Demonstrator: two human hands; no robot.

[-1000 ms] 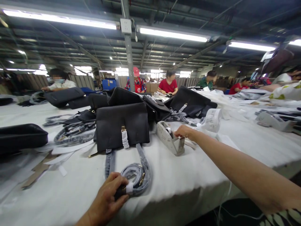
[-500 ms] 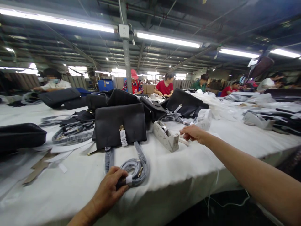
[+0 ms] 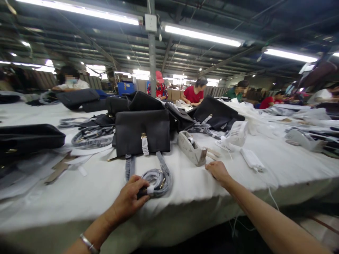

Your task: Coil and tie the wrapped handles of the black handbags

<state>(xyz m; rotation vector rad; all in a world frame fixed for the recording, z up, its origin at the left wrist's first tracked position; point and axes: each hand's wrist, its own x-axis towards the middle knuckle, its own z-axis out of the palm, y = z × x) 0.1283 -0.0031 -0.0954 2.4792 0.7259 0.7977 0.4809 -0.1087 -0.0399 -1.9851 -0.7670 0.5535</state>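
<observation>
In the head view my left hand is closed on the near side of a coiled bag strap, wrapped in clear plastic with a white band round it. The strap runs back to a black handbag, which lies with its gold clasp and white-wrapped tab facing me. My right hand is just off the front end of a grey tape dispenser, its fingertips pressed together. Whatever those fingers may hold is too small to make out.
More black bags are heaped behind, with wrapped straps to the left. A small white fan and a white corded box stand at the right. Several people work across the white-covered table.
My right hand has come nearer to me, from beside the dispenser to just off its front end. My left hand still grips the coiled strap. The whole view has shifted slightly.
</observation>
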